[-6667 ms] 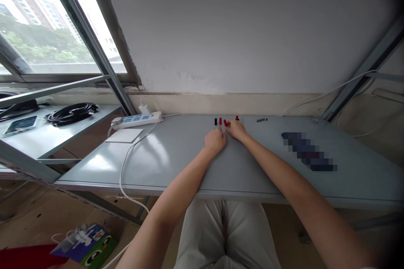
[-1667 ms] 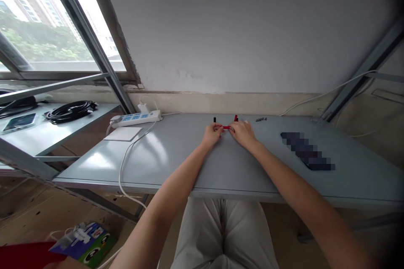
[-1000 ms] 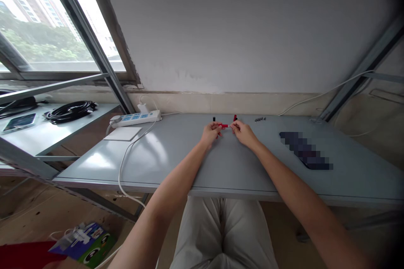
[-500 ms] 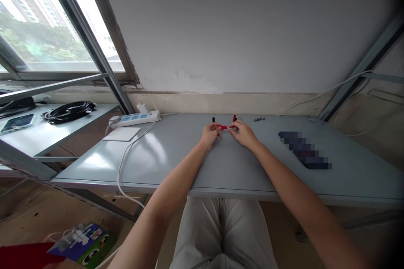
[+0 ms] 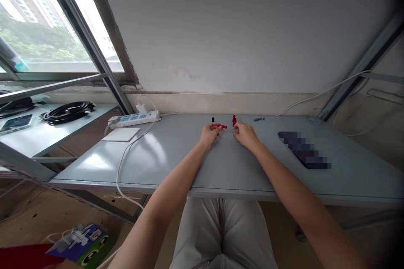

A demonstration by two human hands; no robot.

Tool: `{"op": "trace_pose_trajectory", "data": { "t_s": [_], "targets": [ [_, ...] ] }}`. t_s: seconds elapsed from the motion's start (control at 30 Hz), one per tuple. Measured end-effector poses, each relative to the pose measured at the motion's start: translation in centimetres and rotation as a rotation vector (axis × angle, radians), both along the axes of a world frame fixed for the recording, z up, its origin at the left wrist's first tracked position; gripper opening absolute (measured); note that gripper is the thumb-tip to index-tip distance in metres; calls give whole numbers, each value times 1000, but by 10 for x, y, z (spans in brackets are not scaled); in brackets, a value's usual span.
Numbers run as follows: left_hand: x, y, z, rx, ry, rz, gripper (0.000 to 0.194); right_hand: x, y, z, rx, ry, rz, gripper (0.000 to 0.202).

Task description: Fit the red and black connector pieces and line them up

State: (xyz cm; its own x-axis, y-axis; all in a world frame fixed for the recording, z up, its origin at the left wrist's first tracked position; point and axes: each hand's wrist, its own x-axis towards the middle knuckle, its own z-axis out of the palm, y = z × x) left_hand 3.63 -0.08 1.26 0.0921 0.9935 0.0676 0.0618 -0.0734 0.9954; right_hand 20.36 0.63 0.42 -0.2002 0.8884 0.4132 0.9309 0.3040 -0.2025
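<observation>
with the held red cylinder (image 5: 224, 126) taken as the clock's centre, grey trousers (image 5: 222, 235) are seen at 6 o'clock, below the edge of the bench (image 5: 189, 159). on the bench, a dark, pixelated flat object (image 5: 304, 151) is laid between 3 and 4 o'clock, and a white flat slab (image 5: 121, 134) near 9. above the bench, the red cylinder is gripped in the closed fingers of the left hand (image 5: 209, 133), one end pointed at 3. the fingers of the right hand (image 5: 246, 135) are pinched together; whether anything is gripped cannot be told. farther back, a black cylinder (image 5: 213, 119) is stood at 10 o'clock, red-and-black pieces (image 5: 234, 120) are grouped at 2, and small dark pieces (image 5: 259, 119) are lined up near 3.
</observation>
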Motion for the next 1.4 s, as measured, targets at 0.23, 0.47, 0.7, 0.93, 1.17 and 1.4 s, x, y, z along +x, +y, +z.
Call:
{"op": "trace_pose_trajectory", "data": {
  "t_s": [0.23, 0.47, 0.7, 0.93, 1.17, 1.4],
  "targets": [
    [4, 4, -4, 198, 309, 109, 14, 26, 7, 1, -135, 90, -274, 16],
    [35, 16, -7, 317, 625, 20, 5, 39, 16, -6, -117, 209, -326, 18],
    [60, 31, -2, 305, 814, 82, 8, 32, 22, -18, -119, 198, -326, 20],
    [71, 41, -21, 262, 839, 131, 10, 30, 30, -28, -148, 225, -315, 21],
    [75, 49, -29, 254, 824, 165, 9, 30, 32, -30, -174, 243, -317, 21],
    [77, 46, -21, 204, 941, 180, 17, 28, 33, -28, -204, 230, -337, 25]
  ]
}}
